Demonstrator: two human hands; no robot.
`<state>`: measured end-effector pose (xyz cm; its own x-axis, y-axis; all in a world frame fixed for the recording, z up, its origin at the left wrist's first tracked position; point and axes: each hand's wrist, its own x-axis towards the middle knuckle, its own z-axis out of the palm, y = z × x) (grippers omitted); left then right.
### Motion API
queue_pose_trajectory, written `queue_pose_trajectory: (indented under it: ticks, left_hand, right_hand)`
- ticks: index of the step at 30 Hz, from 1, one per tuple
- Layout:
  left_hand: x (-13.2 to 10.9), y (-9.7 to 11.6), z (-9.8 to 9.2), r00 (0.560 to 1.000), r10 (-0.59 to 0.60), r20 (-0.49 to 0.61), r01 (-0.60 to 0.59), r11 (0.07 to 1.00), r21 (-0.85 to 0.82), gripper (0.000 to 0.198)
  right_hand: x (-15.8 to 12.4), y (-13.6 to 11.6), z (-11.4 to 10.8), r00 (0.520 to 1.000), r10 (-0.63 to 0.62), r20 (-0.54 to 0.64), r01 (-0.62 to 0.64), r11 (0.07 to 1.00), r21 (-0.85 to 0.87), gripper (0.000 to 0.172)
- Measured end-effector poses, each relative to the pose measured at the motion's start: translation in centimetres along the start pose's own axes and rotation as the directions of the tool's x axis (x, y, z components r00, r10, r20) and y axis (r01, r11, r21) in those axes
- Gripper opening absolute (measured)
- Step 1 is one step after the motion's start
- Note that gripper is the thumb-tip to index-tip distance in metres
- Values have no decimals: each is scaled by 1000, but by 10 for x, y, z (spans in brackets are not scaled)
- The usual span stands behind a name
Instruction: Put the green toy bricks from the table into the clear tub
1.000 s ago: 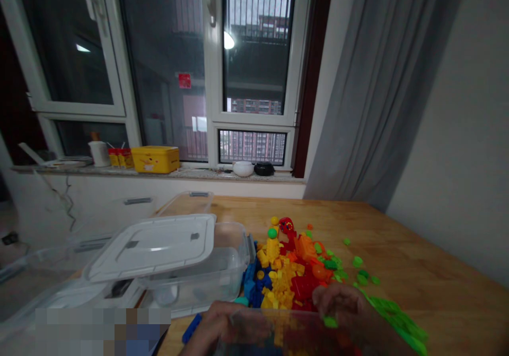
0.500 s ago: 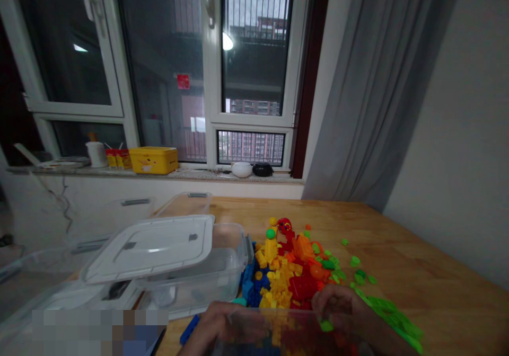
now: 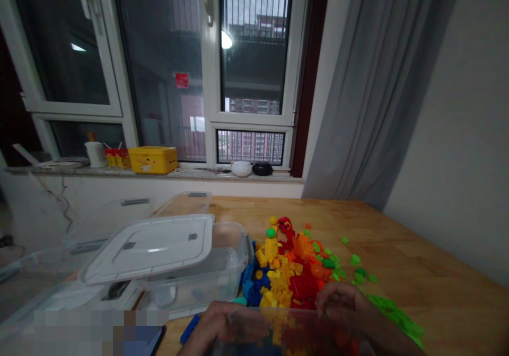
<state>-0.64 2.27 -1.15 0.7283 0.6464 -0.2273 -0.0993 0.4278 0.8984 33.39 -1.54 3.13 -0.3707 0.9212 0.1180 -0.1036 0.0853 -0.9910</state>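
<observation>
At the bottom of the view, my left hand [image 3: 217,319] grips the left side of a clear plastic box [image 3: 286,313], its fingers partly seen through the wall. Through the box, blurred yellow, red and blue shapes show. Curled at the box's right rim is my right hand [image 3: 342,305], fingers bent inward; whatever is in them is hidden. Just beyond the box lies a heap of toy building blocks: blue blocks [image 3: 249,287] on the left, yellow blocks [image 3: 280,276] in the middle, a red block [image 3: 303,287] and orange pieces [image 3: 304,247] to the right.
Left of the heap stands a larger clear storage bin [image 3: 234,295] with a white lid [image 3: 155,247] resting tilted on it. Green pieces [image 3: 355,260] and a green lattice [image 3: 393,313] lie on the wooden table [image 3: 433,260]. A long blue block [image 3: 190,328] lies beside my left hand.
The light green piece in my right fingers is out of sight now, and those fingers have shifted slightly at the rim. My left hand stays on the box.
</observation>
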Motion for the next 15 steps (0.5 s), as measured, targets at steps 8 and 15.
queue_pose_trajectory:
  ticks: [8, 15]
  left_hand:
    - [10, -1, 5, 996, -70, -48, 68, 997, -32, 20]
    - [9, 2, 12, 998, -54, -36, 52, 998, -46, 20]
  right_hand:
    - [3, -12, -81, 793, -126, -597, -107, 935, -339, 34]
    - [-11, 29, -176, 695, -284, -661, -402, 608, -684, 55]
